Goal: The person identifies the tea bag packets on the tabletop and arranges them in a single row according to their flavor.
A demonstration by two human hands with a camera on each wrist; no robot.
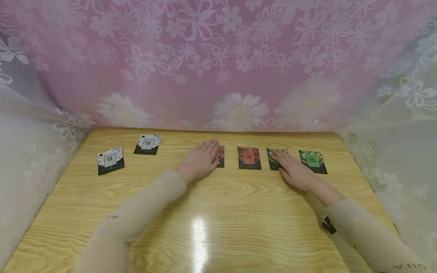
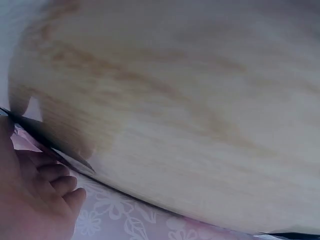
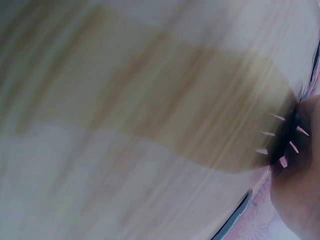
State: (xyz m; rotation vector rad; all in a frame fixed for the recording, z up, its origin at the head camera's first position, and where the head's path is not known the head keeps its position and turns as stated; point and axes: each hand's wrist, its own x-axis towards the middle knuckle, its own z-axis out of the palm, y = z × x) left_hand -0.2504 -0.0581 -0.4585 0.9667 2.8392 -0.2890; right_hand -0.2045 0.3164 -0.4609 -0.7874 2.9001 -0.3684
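In the head view my left hand (image 1: 199,159) lies with straight fingers over a red and black packet (image 1: 221,156), hiding its left part. To the right of it lies another red and black packet (image 1: 249,163), face up between my hands. My right hand (image 1: 297,170) rests its outstretched fingers on a green and black packet (image 1: 272,164), covering some of its front. Just beyond that hand is a second green and black packet (image 1: 312,159). The left wrist view catches my left hand (image 2: 40,190) beside a packet's dark edge; the right wrist view shows my right hand (image 3: 297,185) at its margin.
Two white and black packets (image 1: 110,159) lie toward the left of the wooden table (image 1: 164,235). A small black object (image 1: 329,225) shows beside the right sleeve. Floral curtains (image 1: 218,76) surround the table's back and sides.
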